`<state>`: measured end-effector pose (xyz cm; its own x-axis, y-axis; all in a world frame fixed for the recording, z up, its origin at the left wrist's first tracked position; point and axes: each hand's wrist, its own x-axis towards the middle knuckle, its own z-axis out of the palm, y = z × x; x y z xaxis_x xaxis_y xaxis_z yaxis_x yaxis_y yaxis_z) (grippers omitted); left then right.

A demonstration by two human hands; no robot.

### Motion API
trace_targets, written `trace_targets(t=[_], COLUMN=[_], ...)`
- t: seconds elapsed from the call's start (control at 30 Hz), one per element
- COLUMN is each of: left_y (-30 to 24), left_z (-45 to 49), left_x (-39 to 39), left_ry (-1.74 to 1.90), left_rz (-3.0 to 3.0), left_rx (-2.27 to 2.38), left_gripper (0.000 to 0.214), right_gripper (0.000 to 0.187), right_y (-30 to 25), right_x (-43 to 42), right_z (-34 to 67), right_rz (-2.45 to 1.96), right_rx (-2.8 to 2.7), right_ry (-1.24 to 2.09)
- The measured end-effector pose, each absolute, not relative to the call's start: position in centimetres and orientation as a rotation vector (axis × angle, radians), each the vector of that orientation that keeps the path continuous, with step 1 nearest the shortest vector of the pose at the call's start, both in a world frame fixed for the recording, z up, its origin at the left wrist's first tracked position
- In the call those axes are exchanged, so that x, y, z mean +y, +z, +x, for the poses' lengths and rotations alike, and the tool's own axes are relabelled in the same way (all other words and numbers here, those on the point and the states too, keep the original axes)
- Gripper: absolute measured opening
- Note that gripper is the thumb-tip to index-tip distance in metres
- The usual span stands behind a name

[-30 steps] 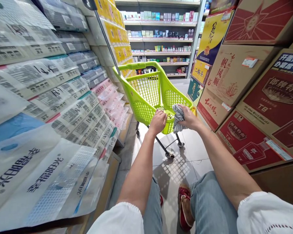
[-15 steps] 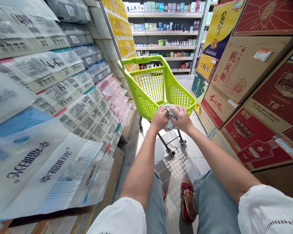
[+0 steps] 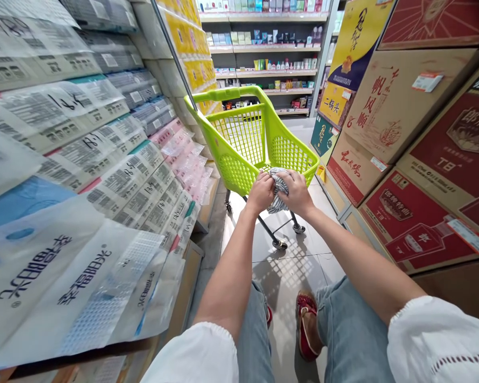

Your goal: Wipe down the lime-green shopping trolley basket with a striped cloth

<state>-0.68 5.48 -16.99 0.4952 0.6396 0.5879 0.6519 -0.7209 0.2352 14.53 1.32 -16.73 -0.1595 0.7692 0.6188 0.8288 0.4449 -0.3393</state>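
Observation:
A lime-green plastic shopping cart [image 3: 239, 154] stands in the aisle in front of me, its near rim at my hands. Both hands meet at that rim over a grey-and-white striped cloth [image 3: 278, 187]. My left hand [image 3: 260, 192] is closed on the cloth's left side. On the cloth's right side, my right hand [image 3: 297, 191] is closed too. The cloth is bunched between them, and part of it is hidden by my fingers.
Stacked plastic-wrapped packs [image 3: 83, 175] fill the shelving on my left. Red and brown cartons [image 3: 407, 138] are piled on my right. Shelves of small bottles and boxes [image 3: 263, 58] close the aisle's far end. The floor is grey tile [image 3: 291, 266]; my red shoe [image 3: 307, 324] shows below.
One second ago my left hand rested on the cart rim, apart from the cloth in my right hand. The hands have since come together, and both now grip the bunched cloth.

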Motion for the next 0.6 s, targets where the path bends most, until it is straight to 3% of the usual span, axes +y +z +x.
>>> trace_targets(t=[0.27,0.6], left_y=[-15.9,-16.5], left_z=[-0.5,0.4], left_x=[6.1,7.8], left_ry=[-0.933,-0.951], left_rz=[-2.908,-2.872], left_rx=[-0.960,-0.963], left_gripper=[0.030,0.031], right_gripper=[0.046,0.041], right_y=[-19.7,-23.3], right_x=[1.6,1.1], right_z=[20.3,18.2], right_rz=[-1.361,-1.206], right_rx=[-1.761,-2.021], right_ry=[-0.214,-0.479])
